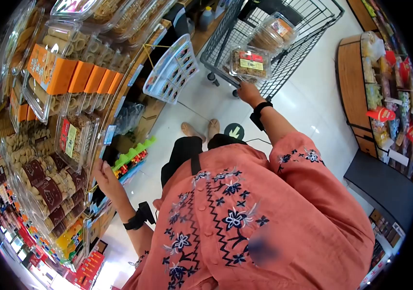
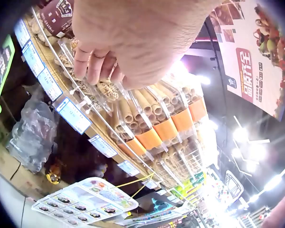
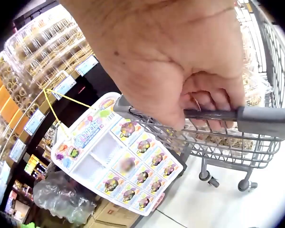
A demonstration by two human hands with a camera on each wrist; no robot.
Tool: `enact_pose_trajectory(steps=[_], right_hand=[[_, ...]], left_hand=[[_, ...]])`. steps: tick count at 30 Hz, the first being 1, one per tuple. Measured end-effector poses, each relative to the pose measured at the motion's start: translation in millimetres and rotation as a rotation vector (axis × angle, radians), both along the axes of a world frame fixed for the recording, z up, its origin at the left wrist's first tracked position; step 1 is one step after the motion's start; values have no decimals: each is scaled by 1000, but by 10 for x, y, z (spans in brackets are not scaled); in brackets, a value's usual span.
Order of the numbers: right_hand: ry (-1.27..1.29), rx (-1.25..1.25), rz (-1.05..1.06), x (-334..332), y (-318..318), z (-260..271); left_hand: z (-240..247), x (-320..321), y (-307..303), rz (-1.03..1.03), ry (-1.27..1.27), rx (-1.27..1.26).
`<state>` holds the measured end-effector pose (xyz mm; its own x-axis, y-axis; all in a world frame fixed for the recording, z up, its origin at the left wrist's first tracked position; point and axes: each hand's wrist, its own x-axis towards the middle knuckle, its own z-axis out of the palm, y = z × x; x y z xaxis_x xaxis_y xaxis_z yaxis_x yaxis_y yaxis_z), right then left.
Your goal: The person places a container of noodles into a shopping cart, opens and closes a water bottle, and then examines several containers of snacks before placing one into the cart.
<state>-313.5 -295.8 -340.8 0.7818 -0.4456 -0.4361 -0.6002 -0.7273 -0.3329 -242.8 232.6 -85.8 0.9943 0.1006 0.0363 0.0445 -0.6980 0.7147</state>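
My right hand [image 1: 251,94] grips the handle [image 3: 211,115] of a grey wire shopping cart [image 1: 296,67], fingers curled round the bar. Two clear plastic boxes of snacks lie in the cart; the nearer box [image 1: 250,64] has a red and yellow label. On the left, my left hand [image 1: 108,182] is at the shelf edge, fingers loosely bent, beside a clear box [image 1: 73,140] with a similar label. In the left wrist view its fingers [image 2: 96,65] overlap packs of seed-coated snacks [image 2: 108,89], and the palm side is partly hidden.
Rolled snacks with orange bands [image 1: 59,67] and boxed biscuits [image 1: 47,186] fill the shelf. A white printed hanging display [image 1: 171,70] sticks out between shelf and cart. To the right stands a curved wooden display [image 1: 354,82]. A round green floor sticker [image 1: 234,131] lies near the feet.
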Motion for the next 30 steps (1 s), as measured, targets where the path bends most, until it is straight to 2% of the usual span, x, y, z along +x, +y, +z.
enact_pose_trajectory(steps=[5,8,9,15,17,18,30], right_hand=[[-31,-1,87,-100,74,33],[14,11,63,-191,174,16],[150,-8,108,-185,218,47],[23,23,181,-481,559,38],[-56,1,190,-546,705,-54],[33,6,193,-533,778,-65],[90,66,279,-676,1652,-113]], left_hand=[[-116,-50,-101,-7,22,-52],[-155,28,-173,-53,54,-82],[-160,62,-202,-69,57,-111],[-72,195,-203,-199,98,-144],[-30,265,-92,-222,130,-147],[-18,287,-32,-231,131,-152],[-24,483,313,-428,277,-192]])
